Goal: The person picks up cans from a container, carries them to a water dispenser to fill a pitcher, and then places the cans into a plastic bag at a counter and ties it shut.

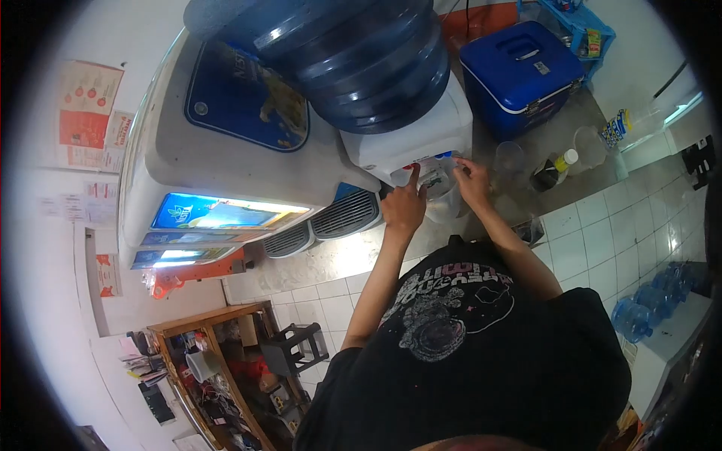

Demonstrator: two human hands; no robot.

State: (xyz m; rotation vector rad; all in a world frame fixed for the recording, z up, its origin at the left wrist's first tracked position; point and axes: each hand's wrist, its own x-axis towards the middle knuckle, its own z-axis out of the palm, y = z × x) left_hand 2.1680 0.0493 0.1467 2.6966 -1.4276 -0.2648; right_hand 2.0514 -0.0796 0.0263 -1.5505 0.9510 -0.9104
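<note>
Basically, water disp. (368,155) is white w/ red tap (408,167) at L fingers (415,177).

The water jug (368,71) looks glossy plastic, the water dispenser (410,143) smooth plastic, the T-shirt (489,376) matt cloth.

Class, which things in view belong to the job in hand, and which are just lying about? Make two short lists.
Seemingly in the job:
dispenser
water bottle on top
red tap, by the left hand
blue tap, by the right hand
clear container below

Just about:
cooler box
yellow-capped bottle
drinks machine
stool
</note>
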